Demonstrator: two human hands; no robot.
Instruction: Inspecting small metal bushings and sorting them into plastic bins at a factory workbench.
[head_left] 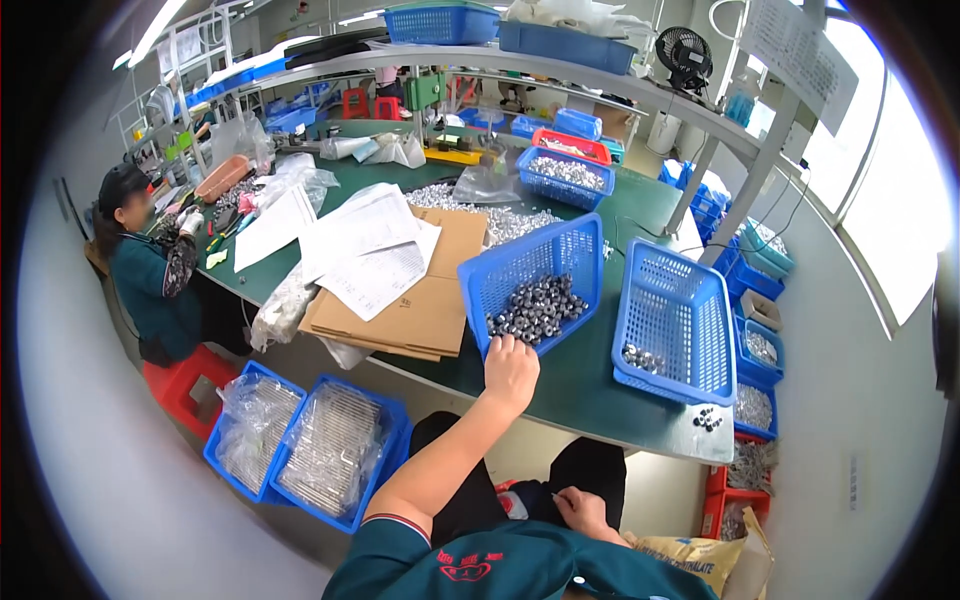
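My left hand (pixel 512 375) is closed on the near rim of a blue plastic basket (pixel 479 282). The basket stands tilted on the green table, its open side facing me. Many dark, shiny metal nut-like parts (pixel 540 308) are heaped in its lower part. Low over my lap is my right hand (pixel 585 512), its fingers curled together; whatever they may hold is too small to make out. To the right of the tilted basket, a second blue basket (pixel 680 282) rests on the table with a small pile of similar metal parts (pixel 643 358) in its near left corner.
Small black parts (pixel 707 420) lie at the table's near right corner. Cardboard (pixel 420 325) and papers (pixel 365 255) are left of the tilted basket. Blue crates (pixel 335 445) stand on the floor at left. A co-worker (pixel 150 265) sits at the far left. A shelf (pixel 660 95) spans the table.
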